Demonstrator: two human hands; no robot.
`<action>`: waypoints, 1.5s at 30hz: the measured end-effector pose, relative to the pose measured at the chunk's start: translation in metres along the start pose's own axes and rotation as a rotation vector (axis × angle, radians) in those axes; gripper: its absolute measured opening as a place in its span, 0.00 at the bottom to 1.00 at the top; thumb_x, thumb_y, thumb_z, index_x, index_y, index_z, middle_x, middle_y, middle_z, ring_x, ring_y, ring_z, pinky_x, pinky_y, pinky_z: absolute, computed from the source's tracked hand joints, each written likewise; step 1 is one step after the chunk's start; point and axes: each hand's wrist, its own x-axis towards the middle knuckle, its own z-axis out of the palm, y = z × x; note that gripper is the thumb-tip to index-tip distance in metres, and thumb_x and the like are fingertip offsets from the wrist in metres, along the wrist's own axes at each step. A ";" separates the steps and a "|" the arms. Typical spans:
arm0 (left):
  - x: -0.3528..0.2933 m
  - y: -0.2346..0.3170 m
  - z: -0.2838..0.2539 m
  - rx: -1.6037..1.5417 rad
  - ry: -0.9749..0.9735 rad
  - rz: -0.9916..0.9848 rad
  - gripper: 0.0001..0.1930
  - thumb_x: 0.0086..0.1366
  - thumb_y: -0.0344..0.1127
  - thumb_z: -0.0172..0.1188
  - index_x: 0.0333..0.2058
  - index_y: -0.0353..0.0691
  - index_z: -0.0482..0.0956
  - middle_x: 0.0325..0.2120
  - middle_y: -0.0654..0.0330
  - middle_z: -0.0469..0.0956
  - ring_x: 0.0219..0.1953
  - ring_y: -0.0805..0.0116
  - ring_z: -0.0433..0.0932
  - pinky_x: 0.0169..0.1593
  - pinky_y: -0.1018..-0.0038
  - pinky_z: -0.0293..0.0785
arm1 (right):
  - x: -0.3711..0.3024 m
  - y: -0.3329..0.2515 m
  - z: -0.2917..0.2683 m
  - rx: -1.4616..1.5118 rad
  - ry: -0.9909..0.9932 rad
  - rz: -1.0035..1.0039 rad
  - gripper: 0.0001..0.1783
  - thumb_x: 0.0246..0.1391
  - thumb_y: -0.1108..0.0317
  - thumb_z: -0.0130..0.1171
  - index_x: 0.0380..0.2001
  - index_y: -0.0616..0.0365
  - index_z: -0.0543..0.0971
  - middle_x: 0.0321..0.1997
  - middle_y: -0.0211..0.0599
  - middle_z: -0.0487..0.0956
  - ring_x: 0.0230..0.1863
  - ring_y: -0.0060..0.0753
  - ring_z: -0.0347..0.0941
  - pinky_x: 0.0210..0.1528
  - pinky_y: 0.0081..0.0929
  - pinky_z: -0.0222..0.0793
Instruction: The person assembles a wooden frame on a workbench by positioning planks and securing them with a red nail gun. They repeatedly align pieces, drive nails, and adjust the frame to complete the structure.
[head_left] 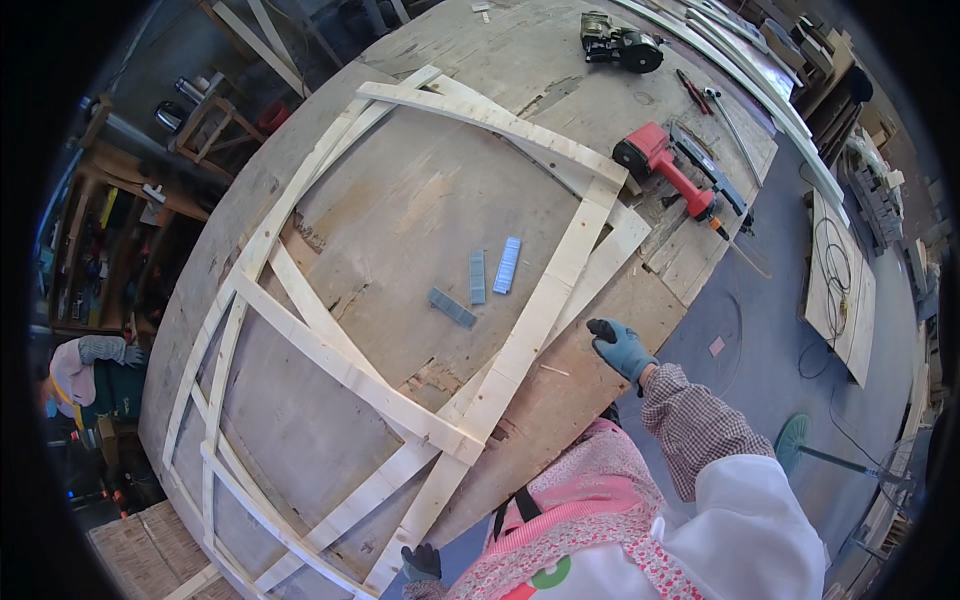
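Note:
My right hand (622, 350), in a teal work glove with black fingertips, hovers at the table's near edge. Its fingers curl inward and nothing shows in them. Just beyond it lies a wooden frame (545, 290) of pale slats, some crossing at angles. Low in the picture is my left hand (420, 562), dark-gloved, its fingers slightly apart, beside the end of a slat (400, 560); whether it touches the wood I cannot tell. Inside the frame lie three strips of staples: one bluish strip (507, 265), one grey strip (477, 276) and one slanted grey strip (452, 307).
On the worn wooden table (400, 200) are a red nail gun (670, 170) with its hose, a dark power tool (620, 45), pliers (693, 90) and a metal rod (735, 135). Another person (85, 370) is at the far left. A green broom-like tool (795, 440) stands right.

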 end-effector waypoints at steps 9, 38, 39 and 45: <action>-0.056 -0.214 0.146 0.331 0.137 0.290 0.21 0.53 0.44 0.60 0.42 0.41 0.69 0.38 0.52 0.72 0.45 0.49 0.70 0.49 0.57 0.66 | 0.163 0.012 -0.238 -0.931 0.524 -0.042 0.37 0.38 0.60 0.61 0.55 0.53 0.62 0.49 0.42 0.65 0.51 0.44 0.60 0.54 0.39 0.53; -0.124 -0.358 0.261 0.144 0.168 0.550 0.20 0.59 0.39 0.55 0.47 0.34 0.67 0.39 0.57 0.72 0.39 0.69 0.73 0.44 0.74 0.71 | 0.146 -0.080 -0.081 -0.566 -0.082 -0.733 0.32 0.46 0.69 0.56 0.56 0.52 0.62 0.55 0.43 0.65 0.54 0.44 0.60 0.53 0.36 0.58; -0.128 -0.350 0.262 0.149 0.181 0.542 0.22 0.59 0.39 0.55 0.49 0.33 0.66 0.41 0.55 0.73 0.40 0.67 0.74 0.45 0.73 0.71 | 0.117 -0.098 -0.060 -0.601 -0.106 -0.879 0.33 0.45 0.70 0.56 0.57 0.52 0.60 0.57 0.43 0.63 0.56 0.45 0.57 0.55 0.38 0.55; -0.116 -0.362 0.245 0.064 0.175 0.627 0.20 0.60 0.39 0.54 0.48 0.33 0.66 0.41 0.54 0.73 0.41 0.65 0.74 0.46 0.73 0.71 | 0.050 -0.131 0.046 -0.282 -1.100 -0.026 0.21 0.43 0.67 0.60 0.44 0.58 0.73 0.34 0.37 0.78 0.27 0.33 0.75 0.28 0.30 0.70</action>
